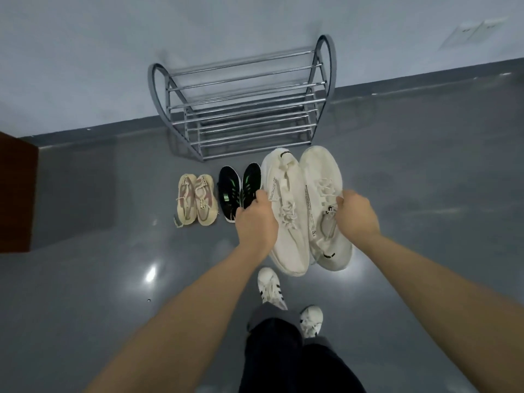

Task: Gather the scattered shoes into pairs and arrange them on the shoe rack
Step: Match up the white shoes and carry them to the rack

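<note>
Head view, left hand (pixel 256 222) fingers grasping left cream sneaker (pixel 286 222), right hand (pixel 358 212) grasping right cream sneaker (pixel 326 177), shoe rack (pixel 241 109) bare

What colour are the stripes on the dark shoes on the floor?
Green stripes on black shoes, seen best in the head view, the only one.

rack (pixel 243 106) front: open | floor before it: black pair (pixel 239 191), beige pair (pixel 196 202)

shiny chrome metal bars on the shoe rack (pixel 243 89), glossy grey floor (pixel 425 171), soft matt knit cloth on the white sneakers (pixel 286 177).
</note>
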Available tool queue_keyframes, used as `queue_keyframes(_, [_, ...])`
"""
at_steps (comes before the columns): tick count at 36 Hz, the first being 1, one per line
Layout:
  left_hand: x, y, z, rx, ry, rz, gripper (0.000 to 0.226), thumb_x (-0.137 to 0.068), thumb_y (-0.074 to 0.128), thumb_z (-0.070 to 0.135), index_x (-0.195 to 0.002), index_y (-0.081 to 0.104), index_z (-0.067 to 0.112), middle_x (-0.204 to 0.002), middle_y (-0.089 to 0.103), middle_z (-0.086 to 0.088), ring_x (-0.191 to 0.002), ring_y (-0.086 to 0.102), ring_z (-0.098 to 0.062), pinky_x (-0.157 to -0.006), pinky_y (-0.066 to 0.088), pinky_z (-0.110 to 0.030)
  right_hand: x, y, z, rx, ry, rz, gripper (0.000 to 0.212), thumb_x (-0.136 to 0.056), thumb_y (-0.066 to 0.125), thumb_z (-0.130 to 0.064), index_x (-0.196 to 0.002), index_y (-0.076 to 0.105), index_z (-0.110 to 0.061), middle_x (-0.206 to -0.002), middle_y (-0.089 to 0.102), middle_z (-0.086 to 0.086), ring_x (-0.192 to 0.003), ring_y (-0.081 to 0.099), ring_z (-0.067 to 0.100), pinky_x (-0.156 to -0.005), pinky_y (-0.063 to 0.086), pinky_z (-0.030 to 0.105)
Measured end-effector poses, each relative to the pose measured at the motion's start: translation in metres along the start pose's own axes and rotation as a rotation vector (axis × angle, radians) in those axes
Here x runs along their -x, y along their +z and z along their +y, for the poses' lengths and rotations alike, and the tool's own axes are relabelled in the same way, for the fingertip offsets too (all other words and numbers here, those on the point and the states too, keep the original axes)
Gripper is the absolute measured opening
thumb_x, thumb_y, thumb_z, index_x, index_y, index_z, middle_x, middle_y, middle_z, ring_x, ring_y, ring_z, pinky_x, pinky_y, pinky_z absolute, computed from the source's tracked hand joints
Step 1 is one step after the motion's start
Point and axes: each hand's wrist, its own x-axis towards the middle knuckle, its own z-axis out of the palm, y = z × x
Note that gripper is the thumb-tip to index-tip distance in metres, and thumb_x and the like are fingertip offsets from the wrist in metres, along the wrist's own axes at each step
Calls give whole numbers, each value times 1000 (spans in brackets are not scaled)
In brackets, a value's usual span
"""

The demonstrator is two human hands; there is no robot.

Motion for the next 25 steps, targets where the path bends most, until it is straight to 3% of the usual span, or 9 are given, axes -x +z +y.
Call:
queue_keyframes(5, [-39, 5, 4, -23, -7, -24, 26, -88, 39, -1, -114, 42, 5, -81, 64, -5, -65, 47, -21, -78, 36, -34, -38, 2, -3, 21, 17, 7, 20, -99, 36, -10, -107, 50, 2, -109, 56, 21, -95, 57, 38, -70, 39, 34])
queue_keyframes(12, [-94, 9, 8, -11, -22, -101, 27, -90, 39, 1, -116, 41, 6, -81, 62, -3, -65, 45, -21, -79, 34, -33, -88, 2, -15, 28, 20, -5, 20, -100, 34, -11, -113, 45, 0, -117, 52, 18, -102, 54, 36, -73, 37, 36])
queue_keyframes(18, [-139, 27, 6, -51, -33, -140, 22, -90, 41, 0, -111, 40, 6, -62, 40, 6, -57, 40, -21, -65, 27, -30, -138, 11, -18, -3, 34, -3, 22, -101, 32, -14, -114, 45, -2, -119, 52, 15, -102, 53, 35, -71, 34, 33])
queue_keyframes(22, [-166, 57, 1, -33, -80, -150, 22, -93, 42, 5, -115, 40, 7, -78, 63, -6, -68, 56, -29, -60, 28, -30, -174, 21, -7, -73, 50, -21, 21, -100, 33, -13, -111, 47, -2, -114, 54, 16, -92, 51, 32, -71, 35, 33])
queue_keyframes(25, [-184, 86, -1, -15, -120, -139, 25, -94, 41, 6, -119, 39, 6, -85, 67, -12, -75, 62, -32, -60, 28, -30, -202, 36, 7, -109, 67, -31, 19, -100, 34, -14, -108, 47, -3, -105, 55, 14, -83, 47, 26, -71, 38, 34])
